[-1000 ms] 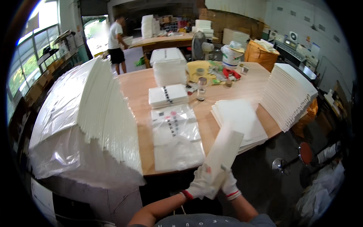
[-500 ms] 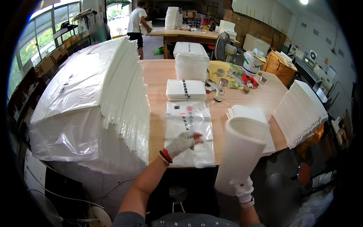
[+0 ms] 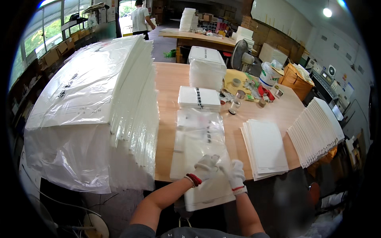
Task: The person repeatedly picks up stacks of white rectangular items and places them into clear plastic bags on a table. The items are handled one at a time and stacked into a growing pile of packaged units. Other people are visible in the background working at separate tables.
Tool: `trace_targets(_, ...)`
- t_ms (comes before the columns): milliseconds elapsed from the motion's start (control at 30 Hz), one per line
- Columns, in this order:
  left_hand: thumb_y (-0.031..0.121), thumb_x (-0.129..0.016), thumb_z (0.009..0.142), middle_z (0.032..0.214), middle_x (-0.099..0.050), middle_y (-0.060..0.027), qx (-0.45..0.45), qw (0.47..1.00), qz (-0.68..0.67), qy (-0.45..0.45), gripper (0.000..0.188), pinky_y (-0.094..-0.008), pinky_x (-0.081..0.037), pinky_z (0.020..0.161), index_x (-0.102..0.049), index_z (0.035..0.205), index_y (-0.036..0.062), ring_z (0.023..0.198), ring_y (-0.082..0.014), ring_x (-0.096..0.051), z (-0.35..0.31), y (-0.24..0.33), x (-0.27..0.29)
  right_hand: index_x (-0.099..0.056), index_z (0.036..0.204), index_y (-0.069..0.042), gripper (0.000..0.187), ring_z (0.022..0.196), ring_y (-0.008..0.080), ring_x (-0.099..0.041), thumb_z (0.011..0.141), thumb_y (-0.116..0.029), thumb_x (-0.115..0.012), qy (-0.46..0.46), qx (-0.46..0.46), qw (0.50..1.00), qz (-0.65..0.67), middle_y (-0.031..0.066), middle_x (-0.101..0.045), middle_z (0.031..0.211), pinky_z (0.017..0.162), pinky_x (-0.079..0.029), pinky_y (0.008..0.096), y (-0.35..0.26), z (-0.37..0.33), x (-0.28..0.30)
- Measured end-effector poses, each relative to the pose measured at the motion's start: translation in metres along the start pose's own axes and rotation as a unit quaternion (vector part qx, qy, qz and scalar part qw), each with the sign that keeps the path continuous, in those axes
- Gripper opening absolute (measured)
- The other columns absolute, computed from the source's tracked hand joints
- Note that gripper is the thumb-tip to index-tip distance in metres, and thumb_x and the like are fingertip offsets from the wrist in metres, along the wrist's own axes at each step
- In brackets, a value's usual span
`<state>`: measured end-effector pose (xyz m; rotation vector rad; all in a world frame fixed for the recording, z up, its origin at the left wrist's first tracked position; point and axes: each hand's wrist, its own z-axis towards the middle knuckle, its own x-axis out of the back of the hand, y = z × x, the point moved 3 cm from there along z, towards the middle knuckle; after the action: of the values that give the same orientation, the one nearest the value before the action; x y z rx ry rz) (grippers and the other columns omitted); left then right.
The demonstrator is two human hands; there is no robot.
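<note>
A stack of white paper sheets [image 3: 208, 198] lies nearly flat in front of me, its near end sticking out past the table edge. Its far part appears to be inside a clear printed plastic bag [image 3: 198, 121] lying on the table. My left hand [image 3: 206, 166], in a white glove, is closed at the bag's mouth over the sheets; its fingertips are partly hidden. At the right edge of the sheets, my gloved right hand [image 3: 235, 175] is closed on them. Whether it also pinches the bag's film I cannot tell.
A large plastic-wrapped stack [image 3: 85, 83] fills the table's left. Beyond the bag are a small packet [image 3: 199, 98] and a taller wrapped stack [image 3: 206, 65]. Loose sheets [image 3: 266, 148] and a fanned pile [image 3: 315, 133] stand right. A jar [image 3: 235, 106] sits behind; a person [image 3: 140, 20] walks far off.
The curled sheets in my right hand have been flattened and brought left onto the bag. My left hand has moved down and right to meet them. The far person has moved farther away.
</note>
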<state>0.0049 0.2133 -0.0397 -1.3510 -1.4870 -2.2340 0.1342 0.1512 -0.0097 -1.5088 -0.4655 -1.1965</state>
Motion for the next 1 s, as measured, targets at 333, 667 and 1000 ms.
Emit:
trace_targets(333,0.011,-0.048,0.089,0.087,-0.055,-0.0063,0.155,0.948,-0.066,0.268,0.016,-0.0320,-0.045,0.076,-0.054,0.102,0.0048,0.082,-0.0166,-0.054,-0.048,-0.150,0.024,-0.038,0.125,-0.006,0.046,0.090,0.0393,-0.060,0.086,-0.026,-0.051,-0.156,-0.063,0.984,-0.057,0.0232,-0.061,0.096,0.077,-0.047,0.0501,0.018,0.043,-0.058)
trace_targets(667,0.007,-0.052,0.083,0.081,-0.051,-0.0186,0.210,0.955,-0.109,0.179,0.015,-0.0421,-0.044,0.065,-0.042,0.092,0.0018,0.073,-0.0362,-0.053,-0.180,-0.083,0.022,-0.033,0.131,-0.003,0.057,0.056,0.0274,-0.060,0.081,-0.021,-0.052,-0.137,0.188,0.963,-0.136,0.0100,-0.056,0.075,0.033,-0.039,0.0473,0.068,-0.097,-0.037)
trace_targets(1000,0.005,-0.058,0.081,0.080,-0.053,-0.0122,0.207,0.949,-0.217,-0.103,0.013,-0.0330,-0.046,0.061,-0.054,0.094,0.0023,0.069,-0.0247,-0.055,-0.343,-0.012,0.015,-0.027,0.139,-0.010,0.059,0.073,0.0336,-0.062,0.087,-0.024,-0.051,-0.440,0.062,0.894,0.063,0.0224,-0.061,0.084,0.060,-0.049,0.0408,0.085,-0.279,0.021)
